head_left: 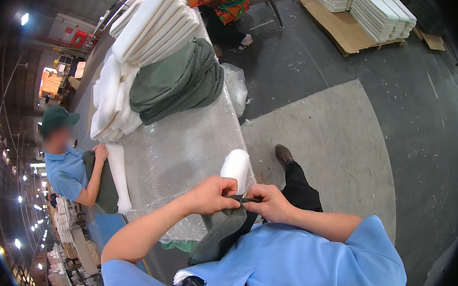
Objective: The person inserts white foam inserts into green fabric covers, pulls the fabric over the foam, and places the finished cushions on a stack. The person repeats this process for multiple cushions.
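Meanwhile both hands pinch a dark green cover at the table's near edge: left hand (216,193) and right hand (268,200) grip its mouth (246,199), where a white foam pad (236,167) sticks out. Beyond lie folded green covers (180,81) and stacked white pads (155,26); a co-worker (70,169) leans on the table's (186,145) left edge.

My hands (241,198) pinch a dark olive-green fabric cover (220,230) over a white foam pad (236,167). My shirt (305,265) is light blue. On the bench (186,145), wrapped in clear, shiny plastic, lie a folded green cover pile (177,83) and white foam stacks (152,26). The floor (349,98) is grey.
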Demonstrator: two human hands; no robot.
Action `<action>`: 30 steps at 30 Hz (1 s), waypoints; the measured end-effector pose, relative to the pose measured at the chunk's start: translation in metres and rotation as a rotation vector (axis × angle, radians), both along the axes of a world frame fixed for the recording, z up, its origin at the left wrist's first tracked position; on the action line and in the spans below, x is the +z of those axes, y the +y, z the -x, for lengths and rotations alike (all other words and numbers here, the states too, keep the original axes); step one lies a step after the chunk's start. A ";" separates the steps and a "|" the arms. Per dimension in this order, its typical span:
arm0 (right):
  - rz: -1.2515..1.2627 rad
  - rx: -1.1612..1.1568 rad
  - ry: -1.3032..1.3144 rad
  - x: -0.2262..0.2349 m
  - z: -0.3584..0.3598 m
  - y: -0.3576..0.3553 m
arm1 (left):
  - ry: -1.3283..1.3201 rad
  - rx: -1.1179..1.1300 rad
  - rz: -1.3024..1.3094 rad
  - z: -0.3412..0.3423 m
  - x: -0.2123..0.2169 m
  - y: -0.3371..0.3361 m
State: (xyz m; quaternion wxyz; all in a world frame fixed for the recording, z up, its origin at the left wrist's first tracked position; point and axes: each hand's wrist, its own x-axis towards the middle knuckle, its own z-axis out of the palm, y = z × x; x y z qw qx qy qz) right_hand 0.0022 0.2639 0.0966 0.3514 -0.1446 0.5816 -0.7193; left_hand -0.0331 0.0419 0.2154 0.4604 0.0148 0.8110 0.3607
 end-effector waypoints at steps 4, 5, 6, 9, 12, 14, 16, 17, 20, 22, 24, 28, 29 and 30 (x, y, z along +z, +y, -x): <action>-0.027 -0.035 0.100 0.004 -0.001 -0.002 | 0.047 -0.073 0.145 0.001 0.015 0.012; -0.052 -0.038 0.159 0.008 -0.001 -0.003 | 0.016 -0.074 0.171 0.000 0.014 0.009; -0.076 -0.042 0.218 0.011 -0.002 -0.004 | -0.015 -0.074 0.197 -0.002 0.014 0.007; -0.108 -0.049 0.292 0.017 0.000 -0.005 | 0.012 -0.280 0.284 -0.001 0.018 0.009; -0.183 0.012 0.220 0.023 0.005 -0.004 | 0.122 -0.443 0.344 -0.003 0.019 0.011; -0.254 0.084 0.260 0.021 0.008 -0.004 | 0.224 -0.517 0.387 -0.002 0.020 0.013; -0.329 0.165 0.416 0.014 0.013 -0.004 | 0.347 -0.605 0.443 0.003 0.023 0.016; -0.333 0.144 0.486 0.017 0.015 -0.004 | 0.489 -0.632 0.399 0.003 0.021 0.011; -0.340 0.053 0.707 0.020 0.025 -0.004 | 0.868 -0.676 0.279 0.008 0.003 -0.011; -0.336 -0.039 0.873 0.017 0.035 -0.007 | 1.053 -0.659 0.228 0.013 -0.011 -0.018; -0.330 0.027 0.869 0.011 0.050 -0.007 | 1.038 -0.608 0.175 0.023 -0.020 -0.020; -0.207 0.168 0.816 -0.004 0.082 -0.013 | 0.833 -0.396 -0.027 0.036 -0.040 -0.030; -0.187 0.193 0.804 -0.007 0.088 -0.015 | 0.813 -0.380 -0.056 0.040 -0.042 -0.031; -0.166 0.219 0.793 -0.010 0.093 -0.017 | 0.792 -0.363 -0.085 0.043 -0.044 -0.033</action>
